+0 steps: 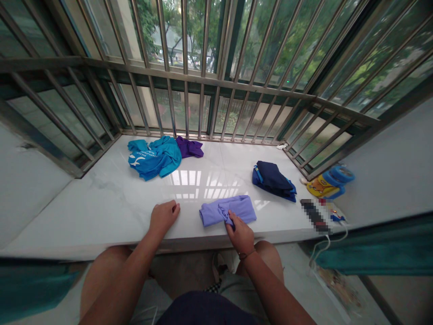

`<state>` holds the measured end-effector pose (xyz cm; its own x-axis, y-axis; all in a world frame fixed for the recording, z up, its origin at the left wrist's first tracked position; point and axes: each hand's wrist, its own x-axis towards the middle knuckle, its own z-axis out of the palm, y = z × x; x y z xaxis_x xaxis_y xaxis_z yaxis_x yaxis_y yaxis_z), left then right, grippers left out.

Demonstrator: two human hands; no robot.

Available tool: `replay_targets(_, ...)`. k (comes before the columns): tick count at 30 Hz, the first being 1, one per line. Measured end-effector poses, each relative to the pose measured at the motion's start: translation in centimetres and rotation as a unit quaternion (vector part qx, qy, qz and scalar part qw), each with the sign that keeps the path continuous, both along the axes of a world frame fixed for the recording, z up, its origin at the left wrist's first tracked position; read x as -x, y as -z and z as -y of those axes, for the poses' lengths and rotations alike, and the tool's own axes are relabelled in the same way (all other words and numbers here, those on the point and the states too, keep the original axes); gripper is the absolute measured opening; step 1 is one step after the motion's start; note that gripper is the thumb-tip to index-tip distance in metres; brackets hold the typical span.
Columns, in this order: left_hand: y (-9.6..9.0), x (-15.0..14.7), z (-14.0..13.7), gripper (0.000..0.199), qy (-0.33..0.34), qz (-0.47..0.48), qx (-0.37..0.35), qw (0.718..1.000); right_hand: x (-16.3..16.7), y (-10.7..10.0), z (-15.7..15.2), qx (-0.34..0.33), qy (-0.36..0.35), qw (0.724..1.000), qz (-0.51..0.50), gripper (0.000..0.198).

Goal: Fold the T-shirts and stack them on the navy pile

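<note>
A lavender garment (243,208), folded into a flat strip, lies near the front edge of the white marble sill. My right hand (241,234) reaches to its front middle, with thumb and fingers closed on a bunched, twisted bit of the fabric. Left of the garment and apart from it, my left hand (164,217) rests on the sill, fingers curled in and nothing visible in them. Further right sits a small stack of folded navy clothes (273,178). Toward the window, a crumpled teal T-shirt (157,155) with white print lies beside a bunched purple cloth (190,147).
Metal window bars (203,85) enclose the sill at the back and sides. On the right stand a yellow and blue bottle (326,183) and a blurred-out dark object (315,215), with a white cable (320,248) hanging over the edge. Teal curtains (375,248) hang low at both sides.
</note>
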<state>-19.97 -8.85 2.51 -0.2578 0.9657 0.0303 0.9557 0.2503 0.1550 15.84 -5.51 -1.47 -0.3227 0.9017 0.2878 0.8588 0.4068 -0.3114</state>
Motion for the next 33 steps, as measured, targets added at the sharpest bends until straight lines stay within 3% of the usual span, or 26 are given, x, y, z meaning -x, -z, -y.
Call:
replay_targets(20, -0.57, -0.27, 0.05, 0.041, -0.006, 0.001, 0.004, 1.0, 0.04, 0.14, 0.11, -0.012, 0.003, 1.0, 0.003, 0.041)
replay_targets(33, 0.19, 0.04, -0.07, 0.042, 0.0, 0.0, -0.006, 1.0, -0.14, 0.46, -0.01, -0.028, -0.008, 1.0, -0.002, 0.04)
